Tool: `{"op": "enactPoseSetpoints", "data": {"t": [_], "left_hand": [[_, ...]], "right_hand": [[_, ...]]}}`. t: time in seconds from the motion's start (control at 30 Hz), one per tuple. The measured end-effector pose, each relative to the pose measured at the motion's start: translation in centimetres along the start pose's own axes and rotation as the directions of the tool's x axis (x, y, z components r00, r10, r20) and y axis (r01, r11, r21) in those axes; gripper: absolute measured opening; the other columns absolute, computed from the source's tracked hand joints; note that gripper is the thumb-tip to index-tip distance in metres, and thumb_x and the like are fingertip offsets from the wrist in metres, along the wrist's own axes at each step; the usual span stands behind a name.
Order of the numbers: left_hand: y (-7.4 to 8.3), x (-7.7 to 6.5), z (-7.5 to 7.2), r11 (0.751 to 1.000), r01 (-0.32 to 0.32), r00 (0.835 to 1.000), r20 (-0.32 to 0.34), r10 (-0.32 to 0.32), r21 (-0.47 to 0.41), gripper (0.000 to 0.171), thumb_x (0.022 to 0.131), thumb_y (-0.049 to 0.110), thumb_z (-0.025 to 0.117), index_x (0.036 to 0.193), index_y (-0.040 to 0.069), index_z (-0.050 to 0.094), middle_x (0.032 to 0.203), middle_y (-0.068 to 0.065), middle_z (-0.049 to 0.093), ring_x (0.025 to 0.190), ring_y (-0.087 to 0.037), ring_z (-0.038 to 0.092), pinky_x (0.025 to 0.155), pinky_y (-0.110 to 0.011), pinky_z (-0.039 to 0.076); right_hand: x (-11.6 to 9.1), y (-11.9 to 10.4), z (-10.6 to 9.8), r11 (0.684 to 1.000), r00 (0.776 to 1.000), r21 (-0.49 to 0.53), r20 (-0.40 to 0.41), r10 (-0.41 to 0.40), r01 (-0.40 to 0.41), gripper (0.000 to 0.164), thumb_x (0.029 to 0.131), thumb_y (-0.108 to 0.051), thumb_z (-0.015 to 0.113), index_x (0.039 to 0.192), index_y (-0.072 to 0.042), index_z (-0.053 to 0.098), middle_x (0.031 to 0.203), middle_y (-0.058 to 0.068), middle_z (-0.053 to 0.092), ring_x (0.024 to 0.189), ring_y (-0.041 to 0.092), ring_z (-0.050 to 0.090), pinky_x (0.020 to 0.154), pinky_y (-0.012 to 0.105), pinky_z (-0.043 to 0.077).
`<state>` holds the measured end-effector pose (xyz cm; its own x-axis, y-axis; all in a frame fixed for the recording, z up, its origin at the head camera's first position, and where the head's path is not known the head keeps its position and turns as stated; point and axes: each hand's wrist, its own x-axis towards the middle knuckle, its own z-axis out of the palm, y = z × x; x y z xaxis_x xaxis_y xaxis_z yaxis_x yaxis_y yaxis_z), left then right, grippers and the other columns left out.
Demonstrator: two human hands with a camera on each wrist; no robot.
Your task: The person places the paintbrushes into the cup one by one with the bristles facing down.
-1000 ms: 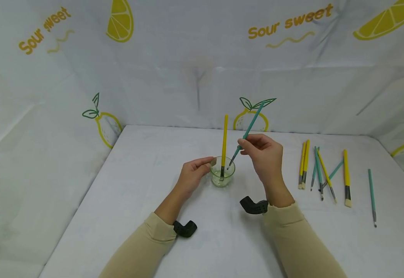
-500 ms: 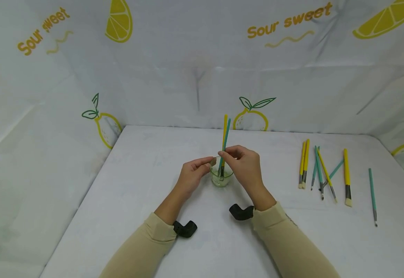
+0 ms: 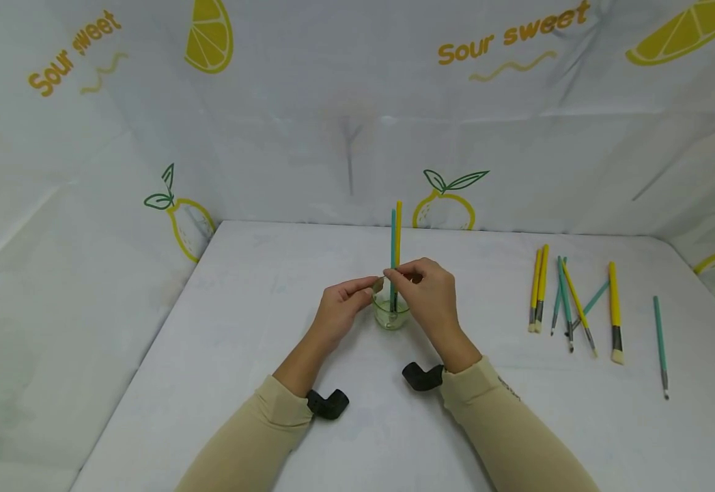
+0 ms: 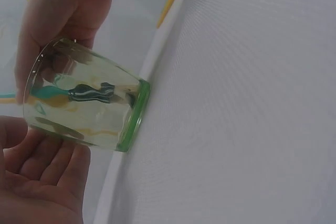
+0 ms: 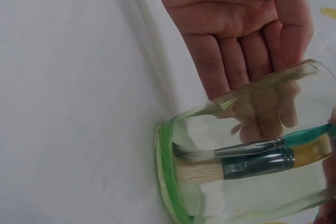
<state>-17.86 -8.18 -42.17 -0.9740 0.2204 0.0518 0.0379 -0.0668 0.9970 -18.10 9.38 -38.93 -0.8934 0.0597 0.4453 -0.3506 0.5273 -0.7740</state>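
Note:
A clear green-tinted glass (image 3: 390,319) stands upright on the white table. My left hand (image 3: 340,311) holds its left side near the rim, fingers and thumb against the wall. With thumb and fingertips, my right hand (image 3: 431,294) pinches a teal paintbrush (image 3: 393,239) above the rim. That brush stands in the glass just left of a yellow paintbrush (image 3: 399,222). Through the glass in the right wrist view, the pale bristles (image 5: 202,171) of the yellow brush lie close to the base, beside the teal brush's tip. The right hand covers part of both handles.
Right of the hands lie several loose paintbrushes: a yellow pair (image 3: 540,287), a crossed group of teal and yellow ones (image 3: 572,301), a thick yellow brush (image 3: 614,307) and a lone teal brush (image 3: 661,342). A white cloth backdrop (image 3: 296,137) with lemon prints rises behind the table.
My right hand has moved left and down, carrying the teal paintbrush upright into the glass. The brush has crossed from right to left of the yellow one. The left hand has stayed put.

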Motion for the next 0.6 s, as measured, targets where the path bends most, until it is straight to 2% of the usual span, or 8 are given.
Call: {"op": "enactPoseSetpoints", "data": {"t": [0.23,0.6], "left_hand": [[0.10,0.08,0.05,1.000,0.023,1.000,-0.004,-0.023,-0.001,0.031,0.098,0.011,0.056,0.126,-0.001,0.065,0.128,-0.015,0.065,0.121,-0.022,0.061,0.100,-0.029,0.052],[0.16,-0.07,0.06,1.000,0.017,1.000,-0.006,-0.017,0.022,0.031,0.098,0.011,0.056,0.126,0.000,0.065,0.128,-0.015,0.065,0.120,-0.021,0.061,0.098,-0.029,0.052]], "right_hand": [[0.01,0.11,0.06,0.999,0.999,0.010,0.000,0.033,-0.033,0.021,0.084,-0.029,0.079,0.086,-0.009,0.075,0.082,0.002,0.067,0.071,0.014,0.056,0.058,0.025,0.047],[0.01,0.24,0.15,0.999,0.999,0.006,0.007,0.054,-0.054,0.022,0.084,-0.032,0.079,0.083,-0.011,0.073,0.079,0.001,0.065,0.069,0.014,0.055,0.055,0.026,0.046]]}}
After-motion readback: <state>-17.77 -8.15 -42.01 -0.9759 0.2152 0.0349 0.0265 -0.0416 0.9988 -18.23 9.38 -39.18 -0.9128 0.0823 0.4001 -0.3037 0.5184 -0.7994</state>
